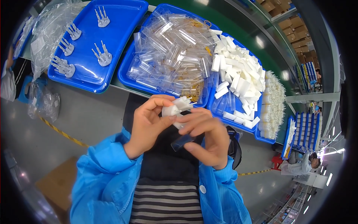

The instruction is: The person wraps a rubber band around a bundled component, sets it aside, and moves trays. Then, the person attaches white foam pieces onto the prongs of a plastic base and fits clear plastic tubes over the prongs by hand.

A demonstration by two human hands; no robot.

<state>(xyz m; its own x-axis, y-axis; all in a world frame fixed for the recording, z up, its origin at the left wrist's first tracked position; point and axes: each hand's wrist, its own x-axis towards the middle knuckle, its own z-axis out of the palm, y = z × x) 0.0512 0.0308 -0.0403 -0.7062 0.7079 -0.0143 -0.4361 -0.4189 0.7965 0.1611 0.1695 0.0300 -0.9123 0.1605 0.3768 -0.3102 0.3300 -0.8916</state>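
Observation:
In front of my chest, my left hand pinches a white pronged plastic part between thumb and fingers, its thin prongs pointing to the right. My right hand is closed, with a short clear plastic tube held at its thumb. Its fingertips reach to the underside of the white part. Motion blurs the right fingers a little, so the exact contact there is hard to make out. Just beyond both hands, a blue tray holds a heap of clear tubes and some yellow rubber bands.
At left on the bench, a blue tray carries several upright white pronged parts. White foam blocks fill a tray at right, beside rows of white parts. Plastic bags lie far left. Another person sits at far right.

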